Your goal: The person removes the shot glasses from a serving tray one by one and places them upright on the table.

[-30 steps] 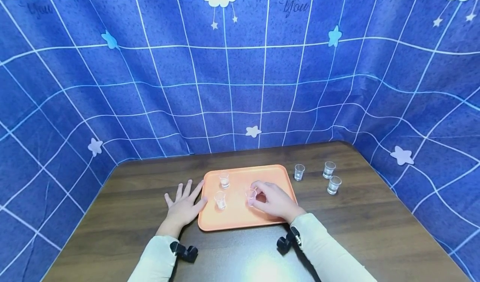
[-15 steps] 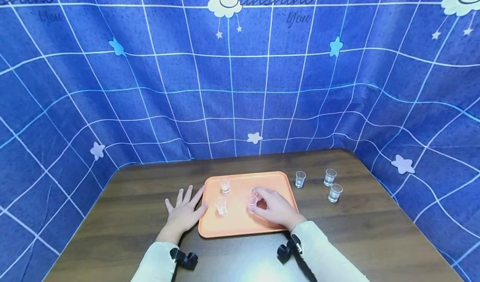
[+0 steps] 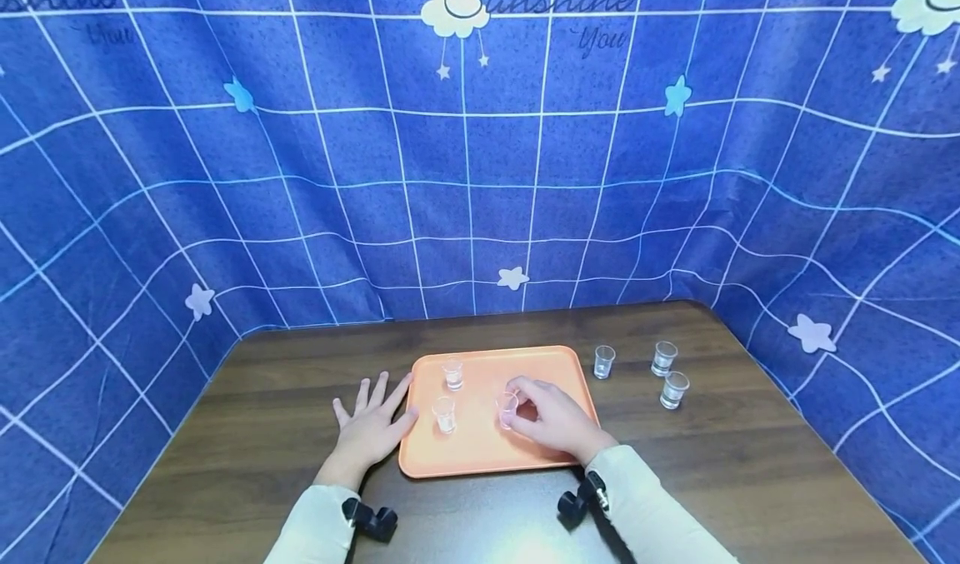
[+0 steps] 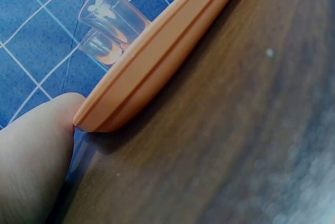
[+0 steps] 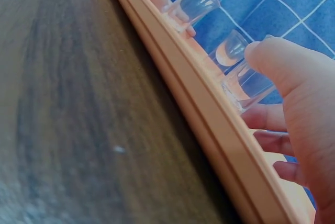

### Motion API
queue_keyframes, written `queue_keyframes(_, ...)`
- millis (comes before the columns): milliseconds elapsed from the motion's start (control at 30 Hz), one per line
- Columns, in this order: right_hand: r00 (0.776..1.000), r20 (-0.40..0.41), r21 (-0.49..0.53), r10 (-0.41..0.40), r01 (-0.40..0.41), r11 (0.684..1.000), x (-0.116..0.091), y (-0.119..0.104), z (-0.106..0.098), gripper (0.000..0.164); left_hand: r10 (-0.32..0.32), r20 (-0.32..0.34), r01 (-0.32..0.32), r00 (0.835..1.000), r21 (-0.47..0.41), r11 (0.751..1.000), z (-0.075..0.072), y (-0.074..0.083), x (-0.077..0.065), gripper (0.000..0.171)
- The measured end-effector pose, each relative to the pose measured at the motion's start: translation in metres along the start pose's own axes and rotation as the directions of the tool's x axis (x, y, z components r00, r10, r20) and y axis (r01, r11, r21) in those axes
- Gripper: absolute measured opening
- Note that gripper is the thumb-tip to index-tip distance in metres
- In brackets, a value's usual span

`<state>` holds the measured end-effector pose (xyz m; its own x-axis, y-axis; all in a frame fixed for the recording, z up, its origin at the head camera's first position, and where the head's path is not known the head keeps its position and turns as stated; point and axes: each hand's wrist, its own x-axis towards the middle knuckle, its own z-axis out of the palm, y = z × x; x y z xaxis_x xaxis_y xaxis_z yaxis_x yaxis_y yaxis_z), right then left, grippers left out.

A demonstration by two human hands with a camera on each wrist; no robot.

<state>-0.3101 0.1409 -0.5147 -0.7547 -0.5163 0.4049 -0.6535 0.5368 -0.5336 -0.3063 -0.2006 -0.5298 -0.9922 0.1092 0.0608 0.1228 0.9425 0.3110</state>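
An orange tray (image 3: 472, 456) lies on the table. On its right half my right hand (image 3: 551, 418) pinches a small clear shot glass (image 3: 506, 410) between thumb and fingers. The right wrist view shows this glass (image 5: 246, 89) upright on the tray, my thumb (image 5: 267, 59) near its rim. Two more shot glasses stand on the tray's left half, a back glass (image 3: 453, 375) and a front glass (image 3: 444, 416). My left hand (image 3: 367, 432) lies with spread fingers at the tray's left edge. In the left wrist view its thumb (image 4: 47, 124) touches the tray's rim.
Right of the tray, three more shot glasses stand on the wooden table (image 3: 255, 447): one near the tray's corner (image 3: 603, 362), a back one (image 3: 663, 358) and a front one (image 3: 674, 390). A blue patterned curtain (image 3: 480, 172) closes off the back and sides.
The head view has shifted, so the scene sits a little lower in it. Both hands, the tray and the glasses keep their places relative to each other.
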Motion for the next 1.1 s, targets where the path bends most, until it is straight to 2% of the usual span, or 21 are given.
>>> queue_keyframes(333,0.999,-0.009,-0.004,-0.044,0.044,0.999,-0.0002,0.0002,-0.0005,0.026,0.011,-0.011,-0.011,1.000,0.005,1.000,0.0018,-0.0008,-0.0024,0.069)
queue_keyframes(533,0.999,0.002,0.016,-0.033,0.033,0.999,0.0012,0.0003,-0.0009,0.022,0.022,-0.026,-0.022,0.999,-0.012,1.000,0.0008,-0.0001,-0.0027,0.068)
queue_keyframes(733,1.000,0.006,-0.003,-0.018,0.018,1.000,0.0004,0.0028,-0.0004,0.023,0.019,-0.016,-0.019,1.000,-0.007,1.000,0.0044,-0.0017,0.0001,0.068)
queue_keyframes(1100,0.999,-0.020,0.057,-0.036,0.037,0.998,-0.0004,0.0034,-0.0062,0.027,0.015,0.009,-0.015,1.000,0.000,1.000,0.0043,-0.0031,0.0017,0.070)
